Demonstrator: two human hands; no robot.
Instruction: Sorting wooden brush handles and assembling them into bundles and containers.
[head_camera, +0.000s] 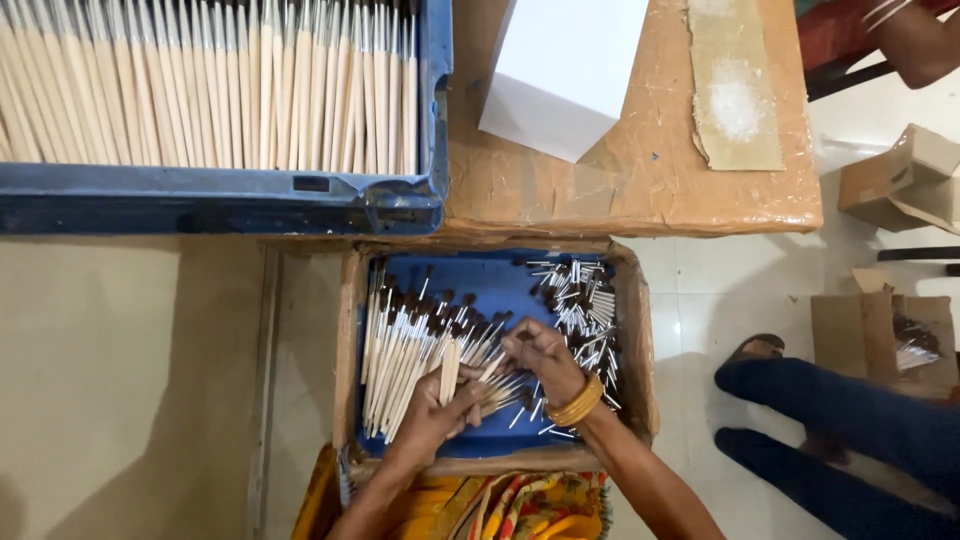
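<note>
Brush handles (450, 370): a small bundle stands upright in the left hand (432, 415), fingers wrapped round it, apparently to keep the ends level. Right hand (540, 358), bangle at wrist, pinches one handle at the bundle's side. Both work over a cardboard box (632, 330) lined blue, on the lap; finished brushes (400, 355) lie left, loose metal ferrules (585, 300) right. Above, a blue crate (200, 195) holds bare wooden sticks (200, 80). A white sheet (565, 65) lies on the taped table (640, 180). Small cartons (900, 185) sit on the floor at right.

A small handicraft workshop: blue crate (220, 195) of wooden sticks (200, 80), cardboard tray (348, 330) of brush parts (580, 310), taped worktable (640, 180).
</note>
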